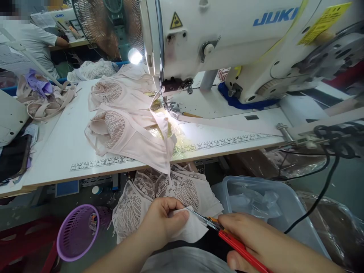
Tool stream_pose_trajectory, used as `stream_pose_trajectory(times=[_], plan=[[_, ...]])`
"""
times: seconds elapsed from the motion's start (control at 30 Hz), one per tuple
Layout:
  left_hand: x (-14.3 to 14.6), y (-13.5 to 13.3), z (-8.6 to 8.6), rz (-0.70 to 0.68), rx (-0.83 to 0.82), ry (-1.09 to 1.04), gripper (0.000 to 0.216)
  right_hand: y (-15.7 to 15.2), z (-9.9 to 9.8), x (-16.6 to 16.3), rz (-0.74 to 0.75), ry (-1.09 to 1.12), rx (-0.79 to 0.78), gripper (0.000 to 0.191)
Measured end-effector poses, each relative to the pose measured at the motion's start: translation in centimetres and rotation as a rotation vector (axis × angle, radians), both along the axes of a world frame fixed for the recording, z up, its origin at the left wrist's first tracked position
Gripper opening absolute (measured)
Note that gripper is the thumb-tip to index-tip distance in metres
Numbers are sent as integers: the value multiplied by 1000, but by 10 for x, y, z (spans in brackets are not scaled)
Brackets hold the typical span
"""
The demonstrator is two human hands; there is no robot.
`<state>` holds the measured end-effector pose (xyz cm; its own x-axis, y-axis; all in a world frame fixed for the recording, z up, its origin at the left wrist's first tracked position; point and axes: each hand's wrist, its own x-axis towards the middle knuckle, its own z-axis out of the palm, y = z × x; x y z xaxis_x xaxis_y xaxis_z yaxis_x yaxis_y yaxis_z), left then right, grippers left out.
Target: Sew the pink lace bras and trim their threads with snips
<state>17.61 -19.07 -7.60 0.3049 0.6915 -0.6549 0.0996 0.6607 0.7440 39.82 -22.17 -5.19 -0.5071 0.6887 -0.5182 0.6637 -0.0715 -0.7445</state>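
Note:
My left hand (162, 220) pinches the edge of a pale pink lace bra (187, 189) between thumb and fingers, low in front of my lap. My right hand (250, 231) grips scissors (239, 244) with a red handle. Their metal blades point left and lie against the fabric near my left fingertips. Whether the blades are closed on the cloth, I cannot tell. Above, more pale pink bras (127, 132) lie on the white sewing table (71, 140), one hanging over its front edge. A strap runs up to the needle area of the sewing machine (227, 45).
A purple basket (78, 231) stands on the floor at lower left, and a clear plastic bin (256, 182) at right. Black cables (327, 185) hang beside the bin. A phone (14, 159) lies at the table's left. Behind are a fan (109, 30) and another person (34, 45).

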Motion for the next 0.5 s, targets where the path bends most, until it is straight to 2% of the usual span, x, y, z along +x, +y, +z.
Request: stream_pose_trajectory(times=[0.13,0.27,0.43,0.5], plan=[[-1,2,7,-11,-6,-35,41,-7,-14,0,-90,-1,-4,28],[-2,5,15,-11,5,-26,37,-10,-25,0,-178,34,48,37],[-1,5,17,-25,94,-1,27,-11,-22,-12,-448,186,289,34],[-1,4,17,-51,145,34,24,-12,-21,-22,-514,268,329,30]])
